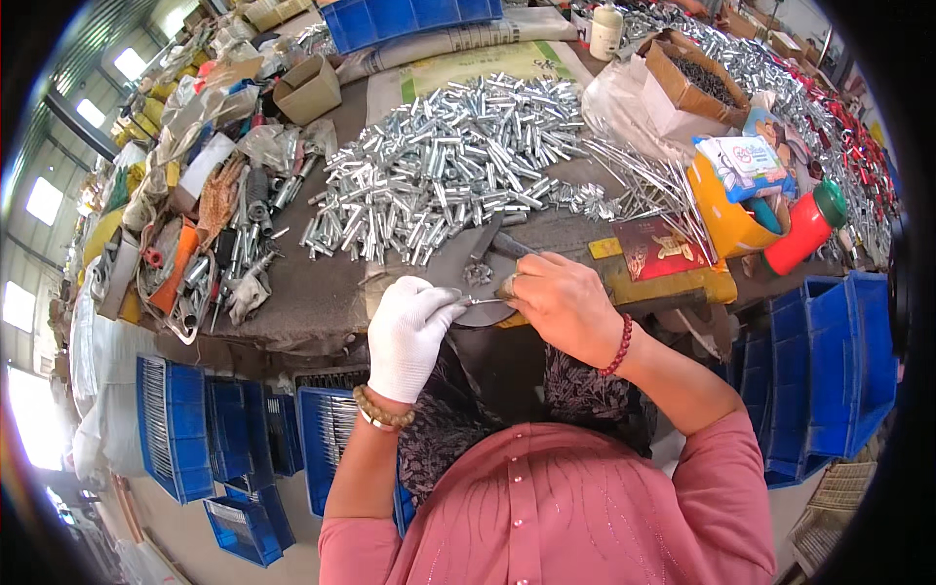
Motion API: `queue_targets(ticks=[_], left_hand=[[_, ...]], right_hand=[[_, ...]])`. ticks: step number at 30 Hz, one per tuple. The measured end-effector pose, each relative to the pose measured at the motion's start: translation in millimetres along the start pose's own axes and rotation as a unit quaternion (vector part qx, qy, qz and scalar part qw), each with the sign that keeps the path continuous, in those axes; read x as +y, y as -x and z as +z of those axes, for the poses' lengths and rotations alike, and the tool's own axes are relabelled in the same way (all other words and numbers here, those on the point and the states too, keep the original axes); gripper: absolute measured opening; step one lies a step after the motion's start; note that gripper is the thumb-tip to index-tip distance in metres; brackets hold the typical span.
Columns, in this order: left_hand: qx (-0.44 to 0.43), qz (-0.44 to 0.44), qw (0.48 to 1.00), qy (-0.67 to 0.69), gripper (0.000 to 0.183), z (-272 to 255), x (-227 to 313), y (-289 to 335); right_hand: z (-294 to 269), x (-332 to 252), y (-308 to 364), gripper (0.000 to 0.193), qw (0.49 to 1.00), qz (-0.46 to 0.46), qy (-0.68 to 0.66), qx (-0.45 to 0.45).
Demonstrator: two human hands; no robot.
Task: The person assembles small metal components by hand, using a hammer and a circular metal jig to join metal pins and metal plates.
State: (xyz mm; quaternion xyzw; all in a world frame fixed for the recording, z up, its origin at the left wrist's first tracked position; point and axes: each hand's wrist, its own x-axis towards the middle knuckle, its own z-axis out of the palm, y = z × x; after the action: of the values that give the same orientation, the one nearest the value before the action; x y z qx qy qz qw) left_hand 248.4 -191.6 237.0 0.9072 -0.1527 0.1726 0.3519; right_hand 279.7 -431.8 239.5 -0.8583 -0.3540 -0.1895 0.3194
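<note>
Currently, a slim, silvery metal piece (485,301) lies roughly level between both hands, just above the near edge of the bench. Left hand (403,331), in a white knitted glove: thumb and forefinger pinched on the piece's left end. Right hand (568,300), bare: fingers closed about its right end; exact finger contact partly hidden. Directly beneath and behind: a dark grey round plate (450,270), with a dark metal fixture (483,261) standing on it.

Beyond the fixture, a broad heap of shiny silver metal tubes (448,161) covers the middle of the bench. Right of the heap: a loose bundle of long, thin metal rods (648,190), a red card with a gold figure (668,248), a yellow-orange container (723,216) and a red bottle with a green cap (801,234). Left side: a mixed pile of hand tools and rags (219,210). Below bench level, blue plastic crates stand on both sides (175,429) (829,366).
</note>
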Motion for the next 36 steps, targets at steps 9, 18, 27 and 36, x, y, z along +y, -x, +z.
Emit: queue_targets(ticks=[9, 18, 27, 36], left_hand=[[-0.008, 0.009, 1.0, -0.012, 0.014, -1.4, 1.5, 3.9], [-0.011, 0.023, 1.0, -0.01, 0.011, -0.3, -4.3, 7.0], [-0.004, 0.007, 0.999, 0.036, 0.014, 1.4, -1.4, 5.7], [-0.011, -0.003, 1.0, 0.026, 0.015, 0.0, -5.9, 10.6]], right_hand=[[1.2, -6.9, 2.8, 0.007, 0.998, -0.03, 0.063, -0.008], [4.5, -1.3, 3.1, 0.007, 0.997, -0.04, 0.061, -0.006], [5.4, 8.3, -3.1, 0.003, 0.997, -0.044, 0.049, -0.027], [-4.4, 7.3, 5.7, 0.007, 0.994, -0.022, 0.056, 0.088]])
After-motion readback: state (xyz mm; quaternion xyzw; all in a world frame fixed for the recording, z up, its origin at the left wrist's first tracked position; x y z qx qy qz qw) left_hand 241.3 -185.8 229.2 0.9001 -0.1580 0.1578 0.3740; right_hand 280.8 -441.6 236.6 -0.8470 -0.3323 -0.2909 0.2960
